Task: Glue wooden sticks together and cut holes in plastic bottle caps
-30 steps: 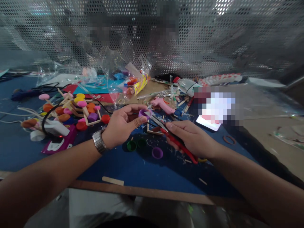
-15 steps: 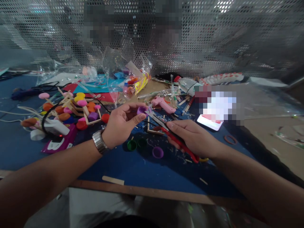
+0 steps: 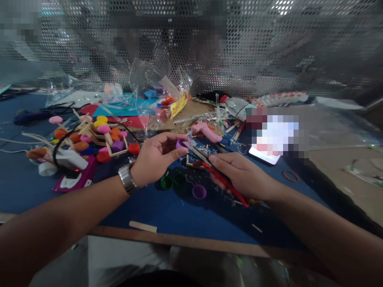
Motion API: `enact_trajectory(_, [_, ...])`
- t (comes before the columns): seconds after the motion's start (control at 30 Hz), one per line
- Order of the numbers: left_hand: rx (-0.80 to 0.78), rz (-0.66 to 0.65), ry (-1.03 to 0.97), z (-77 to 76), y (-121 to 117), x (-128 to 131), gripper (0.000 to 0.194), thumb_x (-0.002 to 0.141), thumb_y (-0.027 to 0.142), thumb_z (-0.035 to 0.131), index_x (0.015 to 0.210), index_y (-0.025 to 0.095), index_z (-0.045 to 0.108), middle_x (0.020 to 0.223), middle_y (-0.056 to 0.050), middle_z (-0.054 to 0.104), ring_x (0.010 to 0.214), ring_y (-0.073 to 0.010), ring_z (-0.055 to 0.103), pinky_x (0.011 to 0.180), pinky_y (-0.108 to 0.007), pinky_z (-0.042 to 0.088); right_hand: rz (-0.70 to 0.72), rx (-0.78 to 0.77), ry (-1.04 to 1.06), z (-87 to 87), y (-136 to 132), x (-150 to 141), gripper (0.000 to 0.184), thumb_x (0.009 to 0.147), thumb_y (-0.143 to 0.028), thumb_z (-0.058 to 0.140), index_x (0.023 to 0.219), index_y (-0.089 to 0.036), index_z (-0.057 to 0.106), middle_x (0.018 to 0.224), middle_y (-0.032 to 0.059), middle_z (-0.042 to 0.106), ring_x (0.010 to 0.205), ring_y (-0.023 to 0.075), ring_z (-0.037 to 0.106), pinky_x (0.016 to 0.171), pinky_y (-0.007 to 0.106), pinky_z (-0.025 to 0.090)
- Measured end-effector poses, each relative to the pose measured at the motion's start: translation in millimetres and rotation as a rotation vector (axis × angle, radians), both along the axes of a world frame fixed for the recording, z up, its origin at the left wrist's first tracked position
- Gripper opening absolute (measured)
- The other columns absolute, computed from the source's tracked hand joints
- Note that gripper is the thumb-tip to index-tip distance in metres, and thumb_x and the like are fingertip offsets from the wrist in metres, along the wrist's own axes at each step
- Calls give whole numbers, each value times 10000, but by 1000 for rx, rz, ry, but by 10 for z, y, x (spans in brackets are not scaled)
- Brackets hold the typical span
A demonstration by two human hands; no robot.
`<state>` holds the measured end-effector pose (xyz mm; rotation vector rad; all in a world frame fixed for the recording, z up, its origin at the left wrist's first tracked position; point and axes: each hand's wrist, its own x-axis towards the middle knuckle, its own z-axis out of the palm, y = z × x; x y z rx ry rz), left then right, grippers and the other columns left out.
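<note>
My left hand (image 3: 161, 156), with a metal-banded watch on the wrist, pinches a small purple bottle cap (image 3: 181, 143) between thumb and fingers. In my right hand (image 3: 236, 169) are red-handled shears (image 3: 223, 176), gripped around the handles. Their metal blades point up and left and meet the cap's rim; whether they are closed on it I cannot tell. Below the hands, on the blue tabletop, lie a loose purple cap (image 3: 199, 191) and two green caps (image 3: 166, 182). A small wooden-stick frame (image 3: 194, 164) sits partly hidden behind the shears.
To the left stands a wooden-stick model (image 3: 98, 133) with colourful caps, beside a purple power strip (image 3: 76, 175). A pink glue gun (image 3: 206, 131) lies beyond the hands. A lit phone (image 3: 263, 153) and a plastic bottle (image 3: 236, 107) are right. A craft stick (image 3: 143, 227) lies near the front edge.
My left hand and the purple cap have shifted slightly right. The shears' blades now lie closer over the cap's rim. The table items stay where they were.
</note>
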<state>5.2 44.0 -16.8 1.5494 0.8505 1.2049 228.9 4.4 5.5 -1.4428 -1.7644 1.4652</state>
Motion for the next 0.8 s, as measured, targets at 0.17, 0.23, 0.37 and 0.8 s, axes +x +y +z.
enact_trajectory(0.17, [2,7,6,-8,-9,11,396,763,372,848,1074,146,752,1008,-92,791,928,-210,746,852,-327,615,9,-9,5,-13,-1,-10,545,910,-700,472,866,-191,660,496,-47,502,370,107,428,367,234,373])
enact_trajectory(0.23, [14,17,5,-7,-9,14,376,772,366,841,1070,153,754,1016,-91,790,926,-204,743,850,-323,617,4,-5,-7,-9,3,-8,553,907,-708,466,835,-191,650,493,-42,505,374,109,434,374,236,377])
enact_trajectory(0.37, [38,36,5,4,-1,13,358,804,361,818,1088,154,748,1072,-99,786,962,-199,739,874,-315,614,-3,42,-19,-7,20,16,544,923,-697,458,778,-197,619,501,-36,519,392,102,438,386,225,370])
enact_trajectory(0.8, [33,44,1,-15,39,-3,369,798,358,825,1093,150,745,1090,-105,787,991,-194,743,917,-315,605,19,72,-33,2,9,8,489,977,-592,436,676,-217,528,494,-37,512,375,89,416,373,212,339])
